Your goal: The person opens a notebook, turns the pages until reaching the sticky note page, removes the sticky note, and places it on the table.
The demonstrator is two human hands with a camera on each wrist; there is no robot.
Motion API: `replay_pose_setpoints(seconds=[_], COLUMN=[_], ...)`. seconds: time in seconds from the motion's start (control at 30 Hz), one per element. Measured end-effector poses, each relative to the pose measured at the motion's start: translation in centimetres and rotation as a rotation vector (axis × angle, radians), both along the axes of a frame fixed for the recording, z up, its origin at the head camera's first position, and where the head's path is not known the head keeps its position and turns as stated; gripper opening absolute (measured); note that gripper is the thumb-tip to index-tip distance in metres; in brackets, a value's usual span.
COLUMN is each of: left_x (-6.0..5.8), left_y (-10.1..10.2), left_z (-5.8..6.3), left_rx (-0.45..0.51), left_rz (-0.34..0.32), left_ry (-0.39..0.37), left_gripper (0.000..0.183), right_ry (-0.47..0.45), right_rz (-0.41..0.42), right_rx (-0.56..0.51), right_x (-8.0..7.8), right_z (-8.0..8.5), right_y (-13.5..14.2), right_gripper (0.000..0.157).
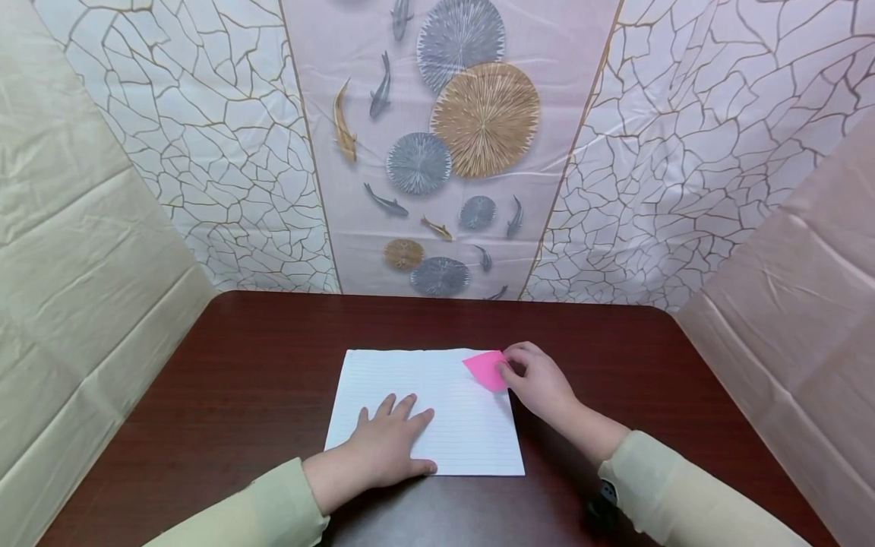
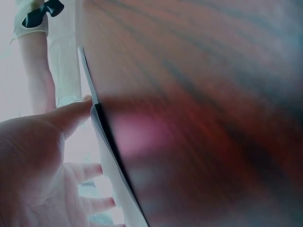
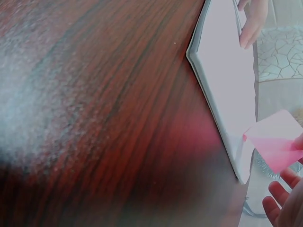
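A lined white notebook (image 1: 468, 433) lies spread on the table. My left hand (image 1: 384, 447) rests on its lower left part, fingers spread and straight, with the thumb along the near edge. In the left wrist view, the left palm (image 2: 33, 165) shows beside the notebook's edge (image 2: 118, 184). At the notebook's top right corner, my right hand (image 1: 544, 386) pinches a pink sticky note (image 1: 486, 371) between thumb and fingers. The right wrist view shows the note (image 3: 279, 142) tilted up, one corner at the page and the rest raised above it.
The dark red-brown wooden table (image 1: 225, 410) surrounds the notebook on all sides. Patterned cloth (image 1: 424, 220) hangs behind its far edge, and plain pale cloth (image 1: 82, 289) borders the sides. A black device (image 1: 604, 497) sits at the right sleeve cuff.
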State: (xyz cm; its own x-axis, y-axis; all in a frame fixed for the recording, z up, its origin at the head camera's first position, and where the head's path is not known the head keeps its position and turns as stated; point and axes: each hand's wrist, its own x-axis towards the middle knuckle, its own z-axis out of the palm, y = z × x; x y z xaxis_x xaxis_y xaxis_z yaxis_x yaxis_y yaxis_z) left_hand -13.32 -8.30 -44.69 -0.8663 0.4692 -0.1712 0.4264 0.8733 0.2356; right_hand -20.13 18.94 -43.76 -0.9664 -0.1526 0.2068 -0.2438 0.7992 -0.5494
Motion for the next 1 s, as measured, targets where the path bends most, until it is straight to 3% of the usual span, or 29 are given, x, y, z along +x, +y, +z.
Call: replay_pose_setpoints(seconds=[0.43,1.0], left_x=[-0.1,-0.2], left_y=[0.2,0.1], left_z=[0.0,0.0], left_rx=[0.008,0.002], left_rz=[0.001,0.002], left_ry=[-0.004,-0.009], left_gripper=[0.079,0.079], right_ry=[0.045,0.090], right_rz=[-0.022,-0.058], right_rx=[-0.008,-0.001], right_x=[0.2,0.4], right_z=[-0.3,0.6], right_y=[1.3,2.9], right_gripper=[0.020,0.025])
